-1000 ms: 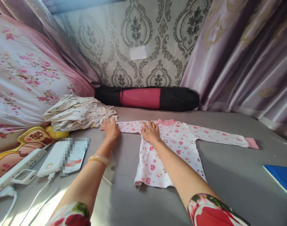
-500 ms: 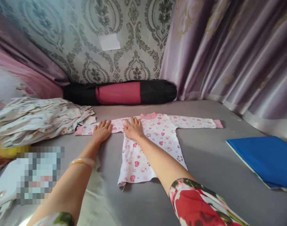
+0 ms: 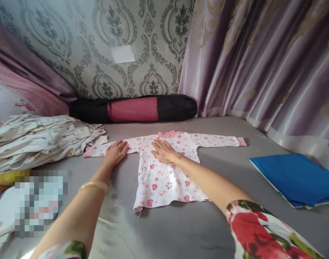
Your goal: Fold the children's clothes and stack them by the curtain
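Note:
A small white baby top (image 3: 167, 176) with pink hearts and pink cuffs lies spread flat on the grey sheet (image 3: 234, 219), sleeves out to both sides. My left hand (image 3: 116, 153) rests flat and open on the top's left sleeve, a pale bangle on that wrist. Fingers stretched out, my right hand (image 3: 164, 151) presses flat on the chest of the top, just below the pink collar.
A pile of cream printed clothes (image 3: 42, 138) lies at the left. A black and pink rolled bag (image 3: 133, 108) sits against the patterned wall. A folded blue cloth (image 3: 296, 178) lies at the right, beside mauve curtains (image 3: 261, 64). A blurred flat item (image 3: 37, 201) is at the lower left.
My right hand has slid from the left shoulder toward the middle of the top's chest. The left hand stays on the sleeve. The view has swung right.

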Available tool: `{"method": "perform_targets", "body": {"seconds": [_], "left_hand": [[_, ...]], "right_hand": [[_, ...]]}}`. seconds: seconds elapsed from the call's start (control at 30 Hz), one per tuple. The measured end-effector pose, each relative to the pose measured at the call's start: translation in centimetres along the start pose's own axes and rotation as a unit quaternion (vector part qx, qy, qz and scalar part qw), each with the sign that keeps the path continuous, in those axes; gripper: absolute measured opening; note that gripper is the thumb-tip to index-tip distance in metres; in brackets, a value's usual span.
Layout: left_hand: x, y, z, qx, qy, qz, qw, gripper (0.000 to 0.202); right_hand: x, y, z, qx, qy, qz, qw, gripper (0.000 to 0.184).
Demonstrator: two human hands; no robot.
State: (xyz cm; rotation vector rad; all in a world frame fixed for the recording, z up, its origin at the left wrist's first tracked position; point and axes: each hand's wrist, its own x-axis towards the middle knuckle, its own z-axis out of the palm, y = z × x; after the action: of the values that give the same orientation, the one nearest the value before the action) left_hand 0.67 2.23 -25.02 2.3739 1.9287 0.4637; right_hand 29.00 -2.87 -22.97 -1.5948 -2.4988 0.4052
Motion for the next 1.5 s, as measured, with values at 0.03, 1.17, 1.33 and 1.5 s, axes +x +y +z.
{"method": "perform_targets", "body": {"seconds": [0.03, 1.17, 1.33, 1.5], "left_hand": [[0.0, 0.1, 0.0, 0.0, -0.001, -0.002, 1.0, 0.051], [-0.1, 0.5, -0.4, 0.0, -0.013, -0.025, 1.0, 0.051], [-0.1, 0.5, -0.4, -0.006, -0.015, -0.023, 1.0, 0.052], [-0.1, 0.3, -0.1, -0.008, 0.002, -0.016, 1.0, 0.05]], "right_hand": [[-0.6, 0.6, -0.3, -0.01, -0.002, 0.001, 1.0, 0.063], [-1.2, 8.8, -2.0, -0.043, 0.054, 0.152, 0.986, 0.067], [-4.4, 8.3, -2.5, -0.022, 0.016, 0.127, 0.991, 0.068], [-8.1, 10.5, -2.4, -0.075, 0.051, 0.171, 0.981, 0.065]]}}
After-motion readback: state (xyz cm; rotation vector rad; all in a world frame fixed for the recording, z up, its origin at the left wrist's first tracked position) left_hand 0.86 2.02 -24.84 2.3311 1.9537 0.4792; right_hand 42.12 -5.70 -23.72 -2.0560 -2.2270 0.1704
